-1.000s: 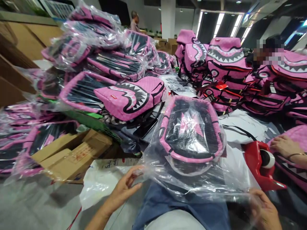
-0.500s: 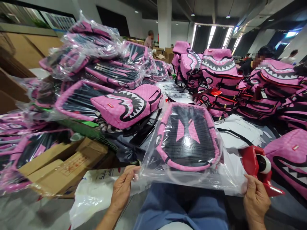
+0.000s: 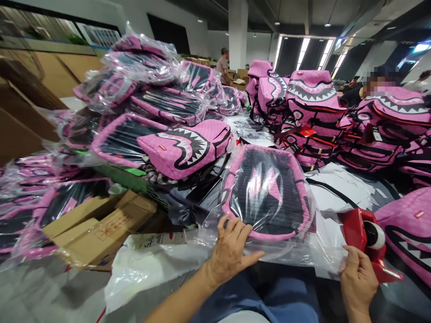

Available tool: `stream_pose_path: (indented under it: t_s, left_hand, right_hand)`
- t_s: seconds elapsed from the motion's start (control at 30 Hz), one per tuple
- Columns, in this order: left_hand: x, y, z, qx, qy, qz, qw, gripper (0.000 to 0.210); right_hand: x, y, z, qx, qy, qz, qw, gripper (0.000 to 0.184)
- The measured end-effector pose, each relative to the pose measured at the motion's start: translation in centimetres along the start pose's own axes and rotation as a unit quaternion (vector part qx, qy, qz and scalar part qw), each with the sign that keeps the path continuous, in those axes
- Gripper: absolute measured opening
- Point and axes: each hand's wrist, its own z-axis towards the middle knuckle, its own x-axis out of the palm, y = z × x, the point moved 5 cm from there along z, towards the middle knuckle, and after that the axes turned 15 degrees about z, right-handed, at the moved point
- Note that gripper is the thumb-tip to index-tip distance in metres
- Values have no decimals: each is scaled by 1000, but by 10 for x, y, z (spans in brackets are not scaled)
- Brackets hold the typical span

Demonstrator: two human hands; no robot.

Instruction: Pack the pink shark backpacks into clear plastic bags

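Several film-wrapped backpacks form a stack at the left; a folded cardboard box lies on the near side of them. Immediately right of the box is a crumpled white plastic sheet.

Left hand: palm down, fingers spread and apart, gripping nothing. Its fingertips appear to rest on film over the near-left edge of the centre backpack; contact pressure cannot be determined.

The centre backpack lies flat inside a clear plastic bag, with its ribbed black panel facing up, directly in front of the person. Its long axis appears to run away from the person. Relative to the left hand, it extends forward and to the right; relative to the right hand, forward and to the left. The left hand is the nearer of the two. A slack margin of the bag extends past the backpack's near end and spans toward the right hand.

Right hand: thumb and fingers together, clamped on the near-right edge of the bag, apart from the backpack itself.

Just beyond and beside the right hand stands a red tape dispenser. At the far right lies a pink backpack.
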Motion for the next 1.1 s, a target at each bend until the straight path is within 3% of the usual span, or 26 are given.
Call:
stream_pose_path:
  t_s: [0.13,0.3,0.47,0.6,0.73,0.83,0.93,1.03,1.1]
  left_hand:
    - [1,1,7,23,52,4,998,42]
    - [-5,7,-1,30,104,-42,993,21]
    - [-5,11,4,31,134,-82,987,21]
    - [14,27,26,-10,209,-133,969,27]
    - [35,37,40,-75,327,-188,923,29]
    - [38,37,43,-91,337,-187,918,26]
    - [37,35,41,-91,342,-189,916,26]
    - [38,35,39,-77,348,-199,913,27]
    - [39,36,39,-70,348,-202,913,28]
  right_hand:
    - [2,0,1,-10,8,6,1000,65]
    - [3,-1,2,-17,4,6,1000,68]
    - [-1,-4,4,-16,2,-10,1000,71]
    - [1,1,14,-31,15,-52,998,72]
    - [15,3,31,-30,89,-123,988,70]
    - [19,9,35,-29,116,-148,982,71]
    - [-2,28,31,-89,89,-158,979,71]
    - [-50,39,30,-130,0,-217,967,71]
    - [-87,32,34,-105,-68,-256,958,72]
